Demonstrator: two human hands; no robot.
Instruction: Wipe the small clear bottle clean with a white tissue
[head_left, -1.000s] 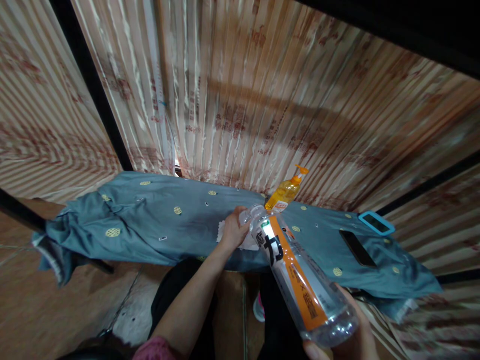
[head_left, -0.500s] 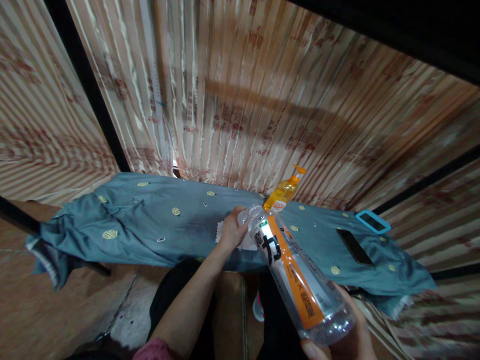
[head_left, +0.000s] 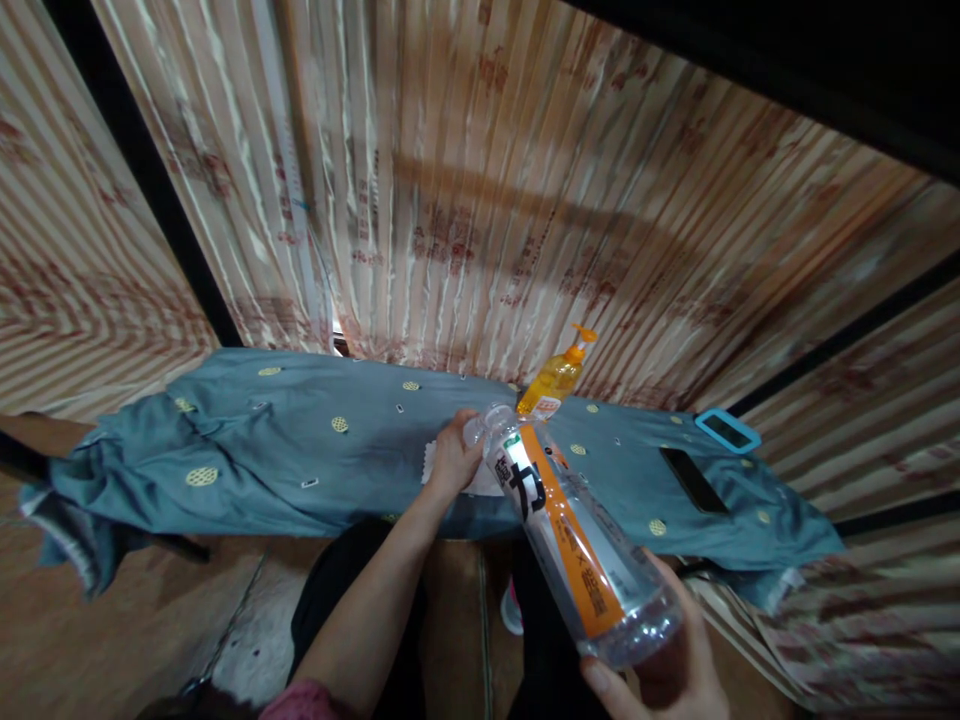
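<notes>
A large clear plastic bottle (head_left: 555, 540) with an orange and white label lies tilted in front of me, its neck pointing up and left. My right hand (head_left: 667, 660) grips its base from below and the right side. At the neck, my left hand (head_left: 454, 458) is closed on a small clear cap (head_left: 474, 431), beside the mouth; I cannot tell whether cap and neck touch. Partly hidden beneath the left hand, a white scalloped cloth (head_left: 489, 483) rests on the covered bench. Just behind the neck stands a pump bottle (head_left: 553, 380) of yellow liquid with an orange pump.
A grey-blue cloth (head_left: 247, 450) with pineapple prints covers the narrow bench. To the right lie a black phone (head_left: 694, 480) and a blue-framed device (head_left: 727, 431). Striped, pleated curtains (head_left: 450, 200) hang behind, with dark poles (head_left: 150, 180) at the sides.
The whole scene has shifted slightly left in view. Both hands keep their hold on the bottle and cap, with little change between them.
</notes>
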